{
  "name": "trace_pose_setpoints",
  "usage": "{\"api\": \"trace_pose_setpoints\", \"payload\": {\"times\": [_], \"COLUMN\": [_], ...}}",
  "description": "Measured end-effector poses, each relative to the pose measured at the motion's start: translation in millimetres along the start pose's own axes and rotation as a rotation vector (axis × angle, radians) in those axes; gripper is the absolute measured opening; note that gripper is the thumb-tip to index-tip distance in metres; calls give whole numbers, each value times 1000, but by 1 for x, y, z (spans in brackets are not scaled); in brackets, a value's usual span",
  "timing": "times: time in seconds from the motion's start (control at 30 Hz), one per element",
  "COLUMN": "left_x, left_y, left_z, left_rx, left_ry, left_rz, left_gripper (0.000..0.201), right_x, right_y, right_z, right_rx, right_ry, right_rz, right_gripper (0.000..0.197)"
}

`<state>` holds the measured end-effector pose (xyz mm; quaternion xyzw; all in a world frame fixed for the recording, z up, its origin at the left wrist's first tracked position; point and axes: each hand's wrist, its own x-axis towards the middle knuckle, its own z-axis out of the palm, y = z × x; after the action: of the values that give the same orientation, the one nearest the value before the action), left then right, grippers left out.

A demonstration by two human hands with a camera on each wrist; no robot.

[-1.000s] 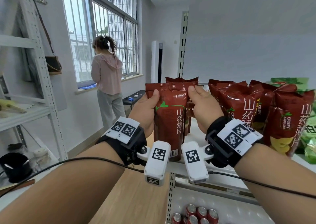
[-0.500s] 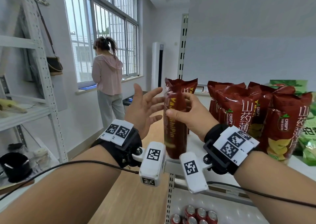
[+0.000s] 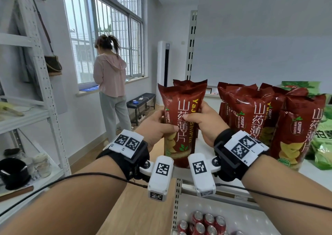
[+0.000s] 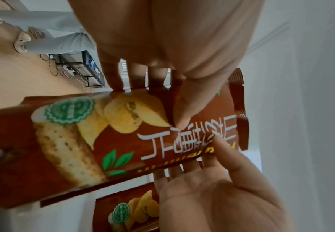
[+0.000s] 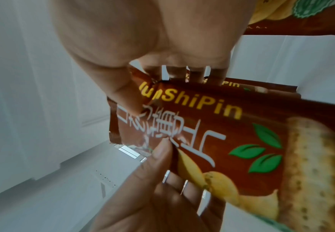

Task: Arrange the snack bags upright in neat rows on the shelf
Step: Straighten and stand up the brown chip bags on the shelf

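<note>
Red-brown foil, crinkly and slick: the snack bag [image 3: 181, 125] stands upright at the shelf [image 3: 203, 148] edge, left of the other bags [image 3: 251, 116]. My left hand [image 3: 158, 127] and right hand [image 3: 204, 125] grip its sides mid-height. It seems light and crushable, so I'd squeeze gently.

held bag [image 3: 181, 123] on shelf [image 3: 309, 170] left end | bag row [image 3: 251, 116] right | cans [image 3: 203, 224] below

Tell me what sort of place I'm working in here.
Probably a mock shop set up in an office-like room: a white retail shelf with red yam-crisp bags standing on it, soda cans on the tier below, and a metal storage rack by the barred window.
</note>
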<state>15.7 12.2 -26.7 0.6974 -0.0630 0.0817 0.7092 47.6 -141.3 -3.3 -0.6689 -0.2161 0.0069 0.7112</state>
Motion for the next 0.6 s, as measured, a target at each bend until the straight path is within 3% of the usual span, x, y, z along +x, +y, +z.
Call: {"api": "trace_pose_setpoints", "payload": {"times": [0.2, 0.33, 0.6], "left_x": [11, 18, 41], "left_y": [-5, -9, -19], "left_z": [-11, -18, -46], "left_rx": [-22, -22, -81], "left_ry": [113, 130, 152], "left_rz": [10, 6, 15], "left_gripper": [51, 49, 47], "right_x": [18, 34, 70], "right_y": [10, 19, 28], "right_z": [-12, -17, -14], "right_rx": [-62, -215, -372], "right_ry": [211, 322, 374], "right_rz": [42, 91, 167], "right_gripper": [51, 70, 94]}}
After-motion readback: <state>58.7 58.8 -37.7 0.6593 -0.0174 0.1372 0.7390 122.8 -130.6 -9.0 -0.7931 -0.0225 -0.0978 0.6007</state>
